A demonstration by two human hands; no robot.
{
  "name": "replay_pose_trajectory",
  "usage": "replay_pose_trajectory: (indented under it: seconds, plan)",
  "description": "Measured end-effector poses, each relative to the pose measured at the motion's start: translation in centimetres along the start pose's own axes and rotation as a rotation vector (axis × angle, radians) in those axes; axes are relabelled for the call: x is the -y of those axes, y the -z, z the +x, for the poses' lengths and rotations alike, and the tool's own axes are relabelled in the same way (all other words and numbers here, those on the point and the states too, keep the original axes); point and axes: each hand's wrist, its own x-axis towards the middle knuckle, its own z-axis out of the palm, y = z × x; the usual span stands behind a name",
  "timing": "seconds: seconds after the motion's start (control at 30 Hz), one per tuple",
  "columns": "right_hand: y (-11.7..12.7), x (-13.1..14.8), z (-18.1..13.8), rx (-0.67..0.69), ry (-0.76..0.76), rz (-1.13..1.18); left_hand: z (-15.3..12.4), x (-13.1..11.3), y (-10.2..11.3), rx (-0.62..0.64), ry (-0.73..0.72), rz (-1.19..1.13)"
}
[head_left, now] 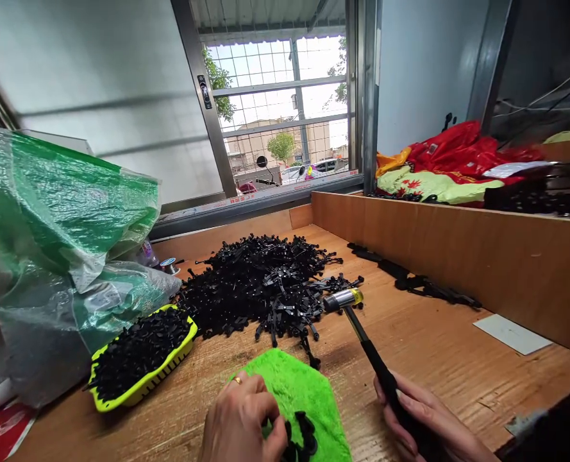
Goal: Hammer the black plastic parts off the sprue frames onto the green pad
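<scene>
Left hand (241,420) fingers pinch a black plastic part (301,436) on the green cloth (299,391). Right hand (426,417) fingers are wrapped around the hammer (361,333), its head raised behind the cloth. Judged progress: yellow tray (140,359) left of the cloth is full; a large loose pile (265,282) behind the cloth remains.

A cloth (298,391) lies on the worktop (438,346) at the near edge, with small parts (301,436) on it under the left hand (241,420). The right hand (424,420), right of the cloth, grips a hammer (361,333) whose head points toward the parts pile (260,282) behind the cloth. A tray (140,356) sits left of the pile, a bag (58,250) behind it. A partition board (458,256) bounds the right side.
</scene>
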Motion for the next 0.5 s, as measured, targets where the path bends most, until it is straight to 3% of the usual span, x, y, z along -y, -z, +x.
replay_pose_trajectory:
  seconds: [0.13,0.33,0.5]
  plan:
    - [0.0,-0.1,0.0,0.008,-0.001,0.018,-0.2,0.7,-0.6,0.020,-0.085,0.023]
    - [-0.2,-0.1,0.1,0.022,0.025,0.046,-0.3,1.7,0.2,-0.079,-0.036,-0.121]
    - [-0.3,-0.1,0.1,0.003,0.030,0.042,-0.6,1.6,0.0,-0.031,-0.164,-0.240]
